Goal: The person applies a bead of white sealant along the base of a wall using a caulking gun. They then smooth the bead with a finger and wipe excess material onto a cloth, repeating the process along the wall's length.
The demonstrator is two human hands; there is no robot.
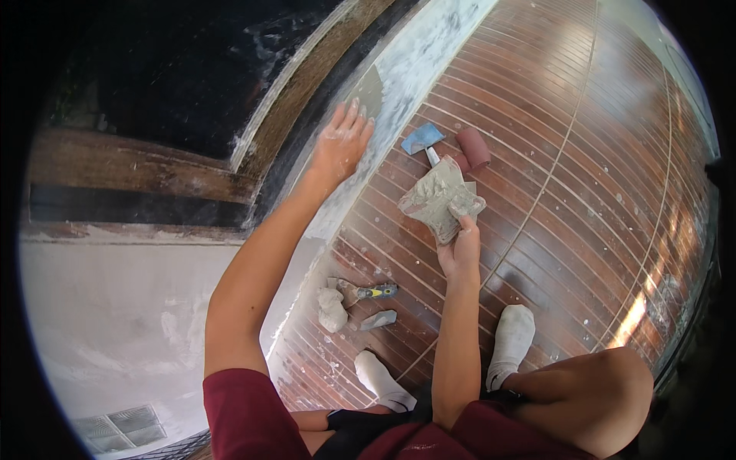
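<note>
— Along the white ledge (429,57) at the wall's foot, how far is the work, in your judgement?

— I think it is in the middle. The left hand (341,142) lies flat on the ledge, fingers spread and open, smeared with pale filler. Beside its fingertips there is a grey, wet-looking patch (372,92). The rest of the ledge looks patchy white, so I judge that some part is filled and more remains, but I cannot tell how much.

— And the other hand?

— The right hand (460,245) is closed on a flat board loaded with grey putty (441,199), held above the wooden slat floor (583,153). Much putty is on it, so material is left for more.

— How many tools do you count?

— One blue putty knife (423,139) just beyond the board, and one dark red roll (474,147) touching beside it, maybe sandpaper. Nearer to the feet: one scraper with yellow handle (368,292), one small grey blade (378,320), and one pale lump (332,308), rag or putty, I cannot say. Two white socks (512,337) also.
</note>
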